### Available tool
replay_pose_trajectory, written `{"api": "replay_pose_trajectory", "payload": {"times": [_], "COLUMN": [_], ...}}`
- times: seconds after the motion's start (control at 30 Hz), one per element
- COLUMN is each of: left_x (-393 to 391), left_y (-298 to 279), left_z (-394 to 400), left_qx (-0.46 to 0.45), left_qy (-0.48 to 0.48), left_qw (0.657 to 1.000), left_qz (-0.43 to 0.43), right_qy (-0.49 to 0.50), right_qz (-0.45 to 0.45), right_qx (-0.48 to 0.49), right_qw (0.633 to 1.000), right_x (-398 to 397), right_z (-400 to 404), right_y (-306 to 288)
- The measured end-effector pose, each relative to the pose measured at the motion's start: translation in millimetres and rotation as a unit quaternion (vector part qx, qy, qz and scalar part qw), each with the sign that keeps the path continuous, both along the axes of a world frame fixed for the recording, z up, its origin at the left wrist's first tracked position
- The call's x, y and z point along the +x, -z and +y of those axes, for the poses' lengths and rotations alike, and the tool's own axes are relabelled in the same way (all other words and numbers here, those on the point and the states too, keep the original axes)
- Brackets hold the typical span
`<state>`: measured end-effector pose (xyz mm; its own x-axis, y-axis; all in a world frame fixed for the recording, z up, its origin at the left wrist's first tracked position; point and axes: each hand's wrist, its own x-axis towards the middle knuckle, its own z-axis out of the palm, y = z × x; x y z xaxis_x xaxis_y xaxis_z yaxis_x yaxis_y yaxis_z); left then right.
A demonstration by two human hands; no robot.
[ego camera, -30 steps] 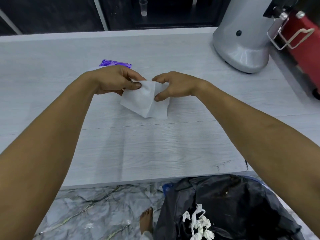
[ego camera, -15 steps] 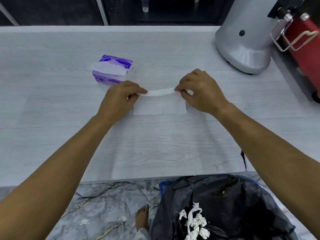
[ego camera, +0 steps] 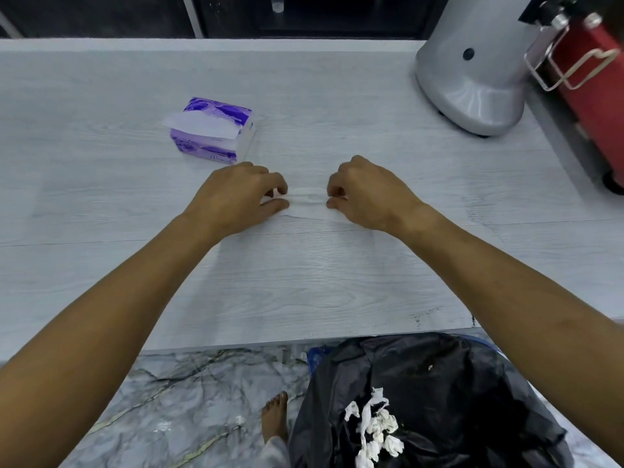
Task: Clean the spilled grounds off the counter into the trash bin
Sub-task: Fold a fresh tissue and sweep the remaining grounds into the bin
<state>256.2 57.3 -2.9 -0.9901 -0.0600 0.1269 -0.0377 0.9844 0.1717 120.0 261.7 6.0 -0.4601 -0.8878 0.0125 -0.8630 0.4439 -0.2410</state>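
Just in front of the purple tissue pack (ego camera: 212, 130), on the counter (ego camera: 101, 197), lies the white tissue (ego camera: 309, 206). My left hand (ego camera: 236, 194) pinches one end, my right hand (ego camera: 368, 190) the other. Below the counter's near edge stands the trash bin (ego camera: 439, 383).

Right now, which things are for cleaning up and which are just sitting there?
For the job: tissue, pinched by left hand and right hand; tissue pack; trash bin; counter.

Just sitting there: silver machine; red appliance.
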Motion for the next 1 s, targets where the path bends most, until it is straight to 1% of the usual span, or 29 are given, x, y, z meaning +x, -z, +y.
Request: {"api": "replay_pose_trajectory", "payload": {"times": [0.07,0.17,0.27,0.43,0.5,0.57,0.63,0.77,0.83,0.9,1.0], "left_x": [0,2,3,-3,-5,-9,-20,-69,-99,-125,-142], "left_y": [0,2,2,2,3,2,-1,-12,-18,-18,-11], "left_z": [0,1,2,1,2,4,6,-3,-11,-21,-37], "left_qx": [0.005,-0.002,0.013,0.072,0.081,0.07,0.061,0.017,-0.008,-0.029,-0.045], "left_qy": [0.014,0.032,0.031,-0.01,-0.022,-0.032,-0.054,-0.133,-0.169,-0.193,-0.23], "left_qw": [1.0,0.999,0.999,0.996,0.995,0.996,0.997,0.99,0.985,0.981,0.971], "left_qz": [-0.005,0.009,-0.004,-0.045,-0.047,-0.044,-0.016,0.043,0.025,-0.01,-0.041], "right_qy": [0.005,-0.01,-0.023,-0.014,-0.025,-0.04,-0.04,-0.008,0.008,0.024,0.029], "right_qz": [-0.027,-0.023,-0.033,-0.081,-0.065,-0.033,-0.008,0.034,0.041,0.03,0.011], "right_qx": [-0.004,-0.003,0.004,0.02,0.011,0.0,-0.022,-0.035,-0.025,-0.016,0.005], "right_qw": [1.0,1.0,0.999,0.996,0.998,0.999,0.999,0.999,0.999,0.999,1.0], "right_x": [1,3,5,2,0,-5,-18,-64,-86,-101,-109], "right_z": [-3,-6,-5,-8,-11,-18,-31,-68,-88,-106,-129], "right_y": [1,3,2,-1,2,2,-3,-20,-25,-25,-18]}}
